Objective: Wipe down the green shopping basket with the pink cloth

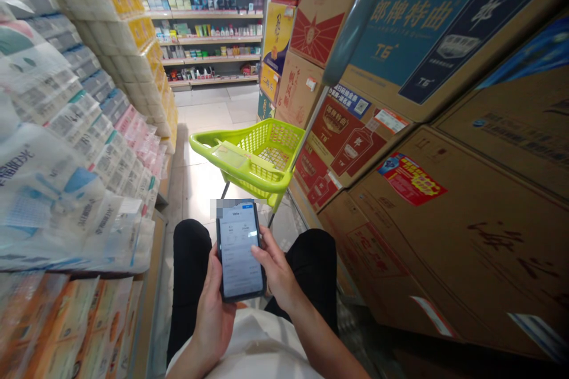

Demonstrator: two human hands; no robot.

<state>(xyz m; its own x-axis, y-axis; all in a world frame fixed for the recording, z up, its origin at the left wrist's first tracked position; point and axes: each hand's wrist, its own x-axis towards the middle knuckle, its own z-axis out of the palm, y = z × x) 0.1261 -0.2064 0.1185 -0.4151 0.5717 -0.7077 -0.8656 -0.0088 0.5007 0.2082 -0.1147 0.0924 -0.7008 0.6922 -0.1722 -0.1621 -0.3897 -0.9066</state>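
Note:
A smartphone (pixel 241 260) with a lit screen is held upright above my lap, its text too small to read. My left hand (pixel 216 302) wraps the phone's left edge and lower corner. On the other side, my right hand (pixel 278 266) grips the right edge, with the thumb over the screen. The fingers behind the phone are hidden. Just beyond it stands a lime-green shopping cart (pixel 253 174) with a lattice basket and thin metal legs.
Wrapped tissue packs (pixel 80 189) are stacked along the left. Printed cardboard cartons (pixel 400 189) rise on the right, with a grey-handled pole (pixel 355 23) in front of them. Shelves (pixel 204 41) of small boxes and bottles close off the aisle's far end. Pale tiles (pixel 213 109) cover the floor.

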